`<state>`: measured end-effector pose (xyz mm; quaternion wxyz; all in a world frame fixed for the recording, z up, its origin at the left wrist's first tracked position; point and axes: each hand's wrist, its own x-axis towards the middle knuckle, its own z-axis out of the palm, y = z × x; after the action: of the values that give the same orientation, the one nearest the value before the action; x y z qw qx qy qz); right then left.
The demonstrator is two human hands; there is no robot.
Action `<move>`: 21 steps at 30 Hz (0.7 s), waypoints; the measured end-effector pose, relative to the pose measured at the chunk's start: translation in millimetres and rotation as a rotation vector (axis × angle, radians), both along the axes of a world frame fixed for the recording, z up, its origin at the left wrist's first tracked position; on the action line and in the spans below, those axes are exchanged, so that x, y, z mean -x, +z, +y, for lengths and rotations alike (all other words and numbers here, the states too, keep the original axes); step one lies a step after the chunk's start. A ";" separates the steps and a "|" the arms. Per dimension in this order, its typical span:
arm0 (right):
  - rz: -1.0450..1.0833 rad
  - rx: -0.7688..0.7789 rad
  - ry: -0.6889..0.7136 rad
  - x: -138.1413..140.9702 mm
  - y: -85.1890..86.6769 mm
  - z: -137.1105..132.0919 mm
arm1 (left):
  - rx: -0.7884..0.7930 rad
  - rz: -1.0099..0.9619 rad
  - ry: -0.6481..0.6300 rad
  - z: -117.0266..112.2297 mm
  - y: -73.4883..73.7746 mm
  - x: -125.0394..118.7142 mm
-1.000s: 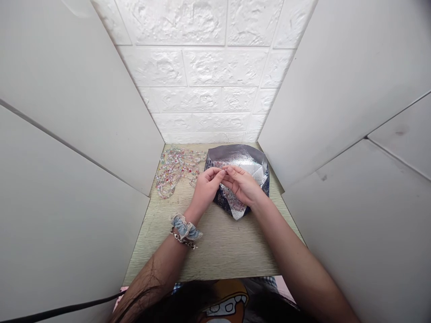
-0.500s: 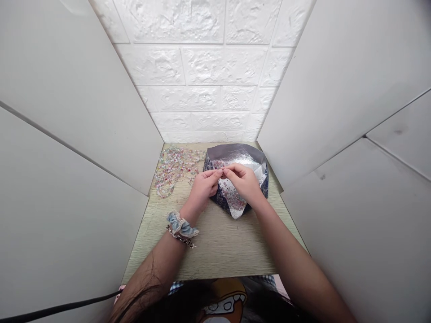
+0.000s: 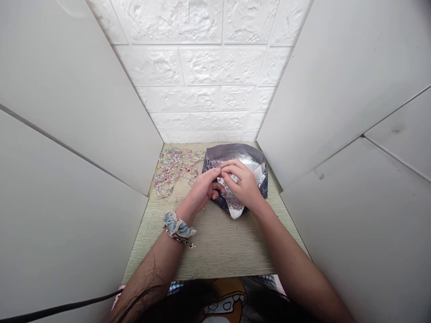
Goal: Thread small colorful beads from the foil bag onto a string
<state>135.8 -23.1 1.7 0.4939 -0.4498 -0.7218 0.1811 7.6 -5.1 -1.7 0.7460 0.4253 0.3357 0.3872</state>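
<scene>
Above the front left of a silver-lined bag [image 3: 232,150], my left hand [image 3: 204,186] and my right hand [image 3: 243,185] meet at the fingertips. Both are closed in a pinch, and whatever lies between the fingers is too small or hidden to make out. Small pink and clear beads [image 3: 235,200] lie inside the bag, partly covered by my right hand. Left of the bag, a tangle of beaded strings [image 3: 175,168] in pink, white, green and red rests on the tabletop. The bag's dark patterned outside shows along its edges.
The narrow wooden table [image 3: 222,246] is hemmed in by a white panel [image 3: 77,89] on the left and another white panel [image 3: 350,89] on the right. A white brick-patterned wall [image 3: 202,67] closes the back. A black cable [image 3: 67,307] runs at lower left.
My left hand has turned and its lower fingers have loosened and spread a little. My right fingers have shifted slightly, still meeting the left fingertips. The bag and strings stay put.
</scene>
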 end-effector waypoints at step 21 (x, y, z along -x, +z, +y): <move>-0.710 0.505 -0.060 -22.1 -6.6 2.2 | -0.074 0.098 0.159 1.5 8.5 6.8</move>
<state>157.9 -20.8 -4.9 0.0947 -0.6116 -0.7665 0.1717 0.8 -3.7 6.8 0.6794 0.4430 0.3900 0.4360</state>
